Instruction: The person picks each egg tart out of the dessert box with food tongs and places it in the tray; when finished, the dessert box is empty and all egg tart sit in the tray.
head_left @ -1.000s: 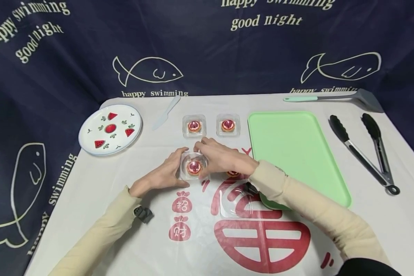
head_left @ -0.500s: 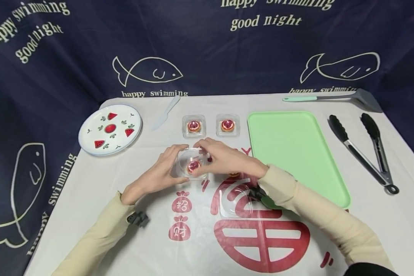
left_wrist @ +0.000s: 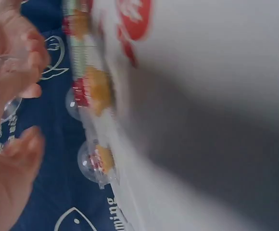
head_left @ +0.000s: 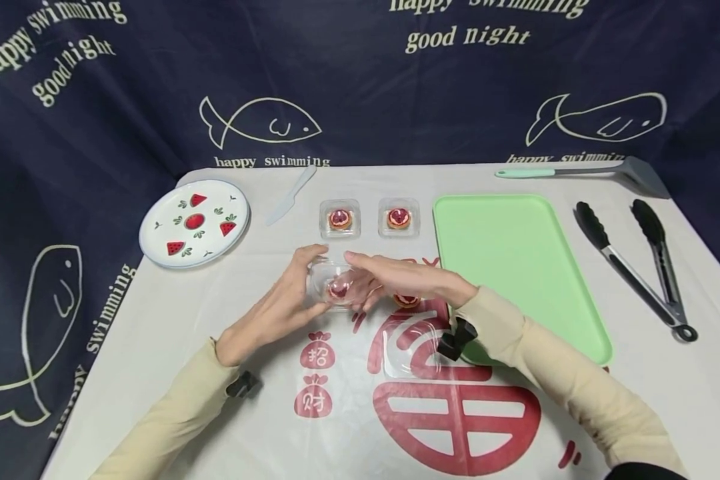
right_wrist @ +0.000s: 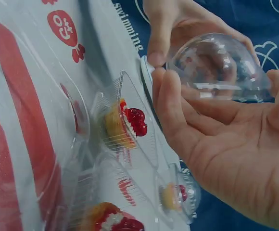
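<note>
My left hand (head_left: 282,300) holds a clear domed plastic lid (right_wrist: 216,67) by its edges, thumb in front and fingers behind. Beside it is my right hand (right_wrist: 221,139), palm turned toward the lid, fingers extended and reaching its underside. Through the lid in the head view shows a small fruit tart (head_left: 339,288). In the right wrist view this tart (right_wrist: 122,122) sits uncovered in a clear square tray, below the raised lid. Another tart (head_left: 407,300) lies under my right forearm, partly hidden. Nearer me, a second clear lid (head_left: 411,350) rests on the cloth.
Two boxed tarts, left (head_left: 339,219) and right (head_left: 399,218), stand behind my hands. A green tray (head_left: 516,267) lies to the right, with black tongs (head_left: 642,273) and a spatula (head_left: 612,170) beyond. A plate (head_left: 162,207) and a pale plastic knife (head_left: 291,197) lie left.
The lid has come up off the boxed tart between both hands. My right hand has turned and its fingers have straightened beneath the lid, while the left keeps its grip.
</note>
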A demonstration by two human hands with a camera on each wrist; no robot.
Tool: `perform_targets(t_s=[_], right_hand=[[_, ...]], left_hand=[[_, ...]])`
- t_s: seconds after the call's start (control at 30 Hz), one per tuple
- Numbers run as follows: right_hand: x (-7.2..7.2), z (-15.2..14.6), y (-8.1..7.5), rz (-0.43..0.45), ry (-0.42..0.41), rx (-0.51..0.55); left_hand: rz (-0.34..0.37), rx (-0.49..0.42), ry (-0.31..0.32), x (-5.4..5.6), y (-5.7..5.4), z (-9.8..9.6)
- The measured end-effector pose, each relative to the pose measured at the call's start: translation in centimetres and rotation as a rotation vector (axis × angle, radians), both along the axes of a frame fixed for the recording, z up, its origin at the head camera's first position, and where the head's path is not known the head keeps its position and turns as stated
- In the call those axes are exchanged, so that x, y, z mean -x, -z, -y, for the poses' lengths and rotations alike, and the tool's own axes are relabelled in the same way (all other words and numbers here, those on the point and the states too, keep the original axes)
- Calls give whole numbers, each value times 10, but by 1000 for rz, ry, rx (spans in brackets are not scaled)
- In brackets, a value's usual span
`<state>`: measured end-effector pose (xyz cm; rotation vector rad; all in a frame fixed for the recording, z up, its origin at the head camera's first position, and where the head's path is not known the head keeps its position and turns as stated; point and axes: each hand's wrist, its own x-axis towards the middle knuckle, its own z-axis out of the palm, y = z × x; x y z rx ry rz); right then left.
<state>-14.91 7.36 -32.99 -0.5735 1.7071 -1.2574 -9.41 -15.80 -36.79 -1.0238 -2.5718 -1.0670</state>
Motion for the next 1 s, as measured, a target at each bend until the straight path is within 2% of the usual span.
perform_targets(t_s=[0.13,0.23,0.33,0.43,0.5,0.57,0.63,0.8,0.9,1.0], right_hand=[[-6,0,-1,-174,3,-34],[-12,1,-1,-349,-12,-87],[-19,2,0,-491,-25,-128],[-26,3,-1,-580,-49,-157],[-30,2,-2,-609,-78,-184],[-35,2,-3,-643,-112,-222],[-41,3,-4,-678,-143,-262],[-58,9,-2,-791,-155,-361],[-66,13,2,-863,-166,-410],[-70,16,7,-940,-196,-444]], left_hand=[[363,-170,49,-1,-6,6],[608,-215,98,-1,-11,12],[746,-210,123,-2,-13,15],[813,-220,135,-4,-15,16],[805,-201,159,-6,-16,16],[762,-148,175,-10,-17,15],[693,-69,175,-14,-17,13],[516,130,130,-23,-15,8],[434,217,151,-26,-14,5],[382,295,178,-29,-13,2]])
